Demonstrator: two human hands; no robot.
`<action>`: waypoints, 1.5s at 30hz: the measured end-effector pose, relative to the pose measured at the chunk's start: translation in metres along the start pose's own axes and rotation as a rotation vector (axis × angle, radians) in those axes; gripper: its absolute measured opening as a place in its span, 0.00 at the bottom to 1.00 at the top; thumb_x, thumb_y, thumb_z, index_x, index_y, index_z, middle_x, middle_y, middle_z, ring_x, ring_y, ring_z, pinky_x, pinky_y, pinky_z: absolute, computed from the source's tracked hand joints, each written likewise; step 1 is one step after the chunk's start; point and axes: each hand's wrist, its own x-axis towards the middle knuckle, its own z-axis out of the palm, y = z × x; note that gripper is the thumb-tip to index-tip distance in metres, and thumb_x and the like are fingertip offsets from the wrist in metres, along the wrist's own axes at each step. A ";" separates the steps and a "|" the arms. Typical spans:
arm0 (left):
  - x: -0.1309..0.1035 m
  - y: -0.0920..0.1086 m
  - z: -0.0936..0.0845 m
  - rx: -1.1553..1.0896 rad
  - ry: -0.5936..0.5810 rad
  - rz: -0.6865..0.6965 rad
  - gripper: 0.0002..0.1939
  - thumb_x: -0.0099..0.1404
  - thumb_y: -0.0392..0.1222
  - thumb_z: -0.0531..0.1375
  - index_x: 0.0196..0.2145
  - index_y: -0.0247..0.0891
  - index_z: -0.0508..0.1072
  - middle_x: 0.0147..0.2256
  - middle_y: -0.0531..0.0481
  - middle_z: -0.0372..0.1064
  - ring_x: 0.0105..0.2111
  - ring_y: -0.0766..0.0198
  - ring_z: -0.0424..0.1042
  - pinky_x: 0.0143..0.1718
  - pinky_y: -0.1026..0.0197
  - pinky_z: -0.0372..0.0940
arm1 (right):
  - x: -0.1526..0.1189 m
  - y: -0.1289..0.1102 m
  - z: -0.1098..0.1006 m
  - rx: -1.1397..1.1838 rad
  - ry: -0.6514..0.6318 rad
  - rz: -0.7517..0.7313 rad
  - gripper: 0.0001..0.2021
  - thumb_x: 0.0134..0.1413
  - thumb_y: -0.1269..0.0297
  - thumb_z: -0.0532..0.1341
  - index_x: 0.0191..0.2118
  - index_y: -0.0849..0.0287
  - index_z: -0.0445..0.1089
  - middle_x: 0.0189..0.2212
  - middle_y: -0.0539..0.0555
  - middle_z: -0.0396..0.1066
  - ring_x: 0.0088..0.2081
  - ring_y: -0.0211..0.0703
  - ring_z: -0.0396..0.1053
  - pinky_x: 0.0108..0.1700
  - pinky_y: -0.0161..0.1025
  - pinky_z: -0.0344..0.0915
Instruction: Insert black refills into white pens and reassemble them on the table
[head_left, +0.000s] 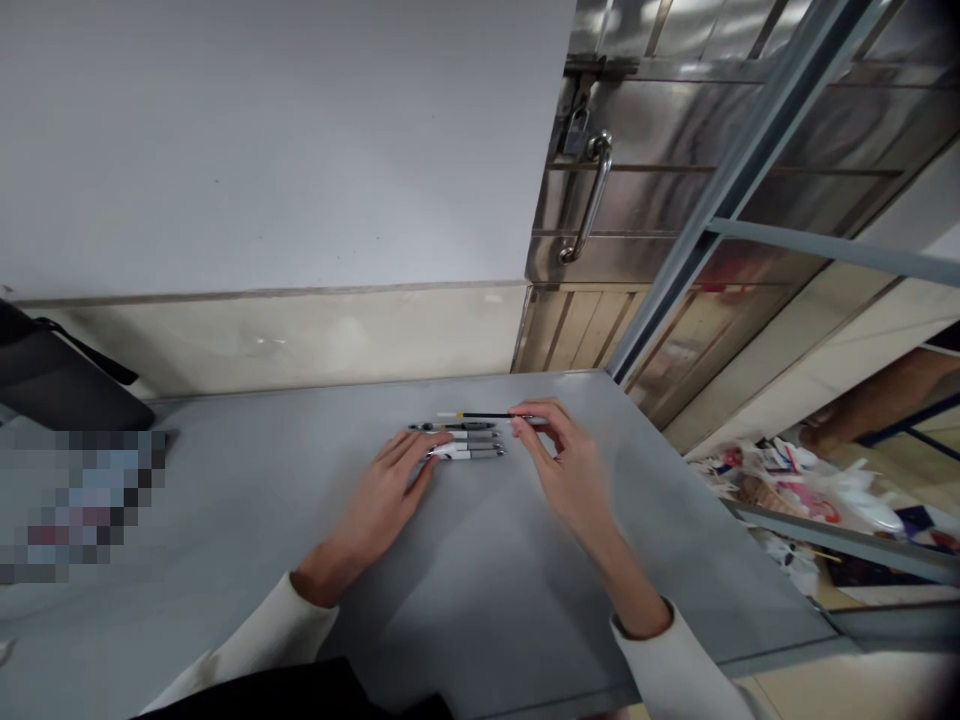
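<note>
On the grey table (285, 520), several pens lie side by side, pointing the same way. Nearest me is a white and grey pen (469, 454), with another light pen (472, 436) just beyond it. A darker pen with a clear barrel (480, 426) lies behind those. My left hand (382, 495) rests at the left ends of the pens, its thumb and index finger closed round the near ones. Between thumb and fingertips, my right hand (566, 465) pinches a thin pen refill (487, 415), black with a yellow band and a whitish end, held level just behind the row.
A dark bag (67, 375) with a strap stands at the table's back left, near a blurred-out patch (90, 505). A wall runs behind. At right are a metal frame post (675, 290), a padlocked metal door (637, 180) and a shelf of plastic bags (817, 490).
</note>
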 end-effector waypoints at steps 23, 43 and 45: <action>0.001 0.003 -0.004 0.018 0.010 0.025 0.16 0.80 0.38 0.52 0.60 0.47 0.70 0.54 0.48 0.76 0.54 0.55 0.73 0.58 0.48 0.69 | 0.002 -0.001 -0.001 0.024 0.004 -0.004 0.09 0.69 0.55 0.62 0.43 0.53 0.77 0.41 0.54 0.75 0.38 0.44 0.76 0.46 0.43 0.74; 0.004 0.002 -0.006 -0.185 0.164 -0.115 0.14 0.80 0.42 0.55 0.57 0.47 0.77 0.52 0.48 0.76 0.54 0.55 0.71 0.58 0.51 0.62 | 0.001 -0.003 -0.005 0.170 0.016 0.293 0.30 0.67 0.41 0.60 0.19 0.57 0.65 0.20 0.50 0.64 0.24 0.38 0.60 0.29 0.38 0.56; 0.003 0.001 -0.005 -0.235 0.166 -0.122 0.14 0.80 0.42 0.55 0.56 0.48 0.77 0.52 0.48 0.76 0.53 0.55 0.72 0.57 0.51 0.63 | 0.000 -0.003 -0.005 0.201 0.009 0.304 0.31 0.67 0.41 0.59 0.18 0.57 0.64 0.20 0.50 0.63 0.24 0.38 0.59 0.28 0.39 0.55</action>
